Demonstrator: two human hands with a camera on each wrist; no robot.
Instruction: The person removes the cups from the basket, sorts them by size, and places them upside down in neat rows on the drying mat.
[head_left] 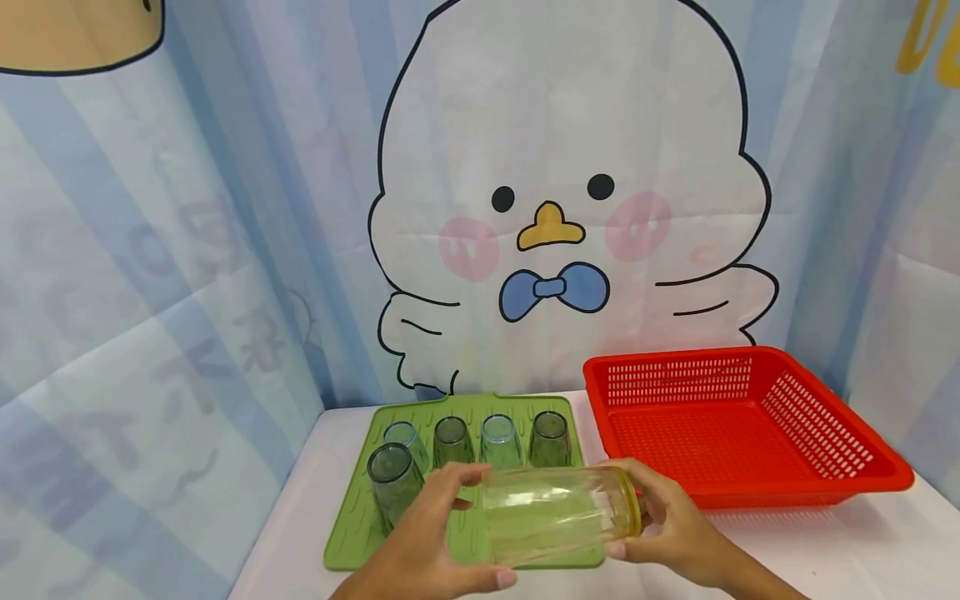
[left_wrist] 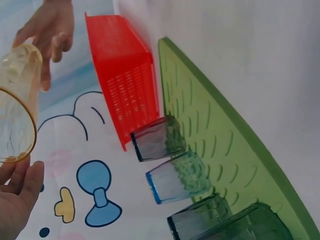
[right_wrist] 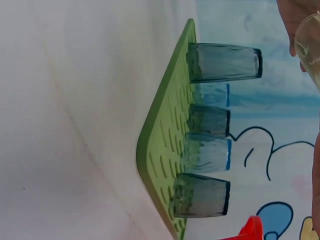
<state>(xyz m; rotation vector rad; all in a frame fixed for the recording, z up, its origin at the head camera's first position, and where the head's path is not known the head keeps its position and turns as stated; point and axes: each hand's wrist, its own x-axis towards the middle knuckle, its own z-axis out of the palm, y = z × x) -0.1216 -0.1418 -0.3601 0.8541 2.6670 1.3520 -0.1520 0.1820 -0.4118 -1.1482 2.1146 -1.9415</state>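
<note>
A yellow-tinted drinking glass [head_left: 558, 512] lies sideways in the air above the front of a green drying mat [head_left: 345, 533]. My left hand [head_left: 431, 533] holds its left end, fingers above and thumb below. At the thicker yellow end, my right hand [head_left: 663, 521] grips the glass, its thumb low at the edge and its fingers partly hidden behind. The left wrist view shows left fingertips [left_wrist: 31, 180] against the rim. In the right wrist view only slivers of the glass and hands appear.
Several glasses stand on the mat: a tall dark one [head_left: 393, 483] at the left, and a back row of grey ones [head_left: 551, 442] and blue-rimmed ones [head_left: 500, 442]. A red plastic basket [head_left: 750, 492] sits right of the mat. A printed curtain [head_left: 555, 350] hangs behind the white table.
</note>
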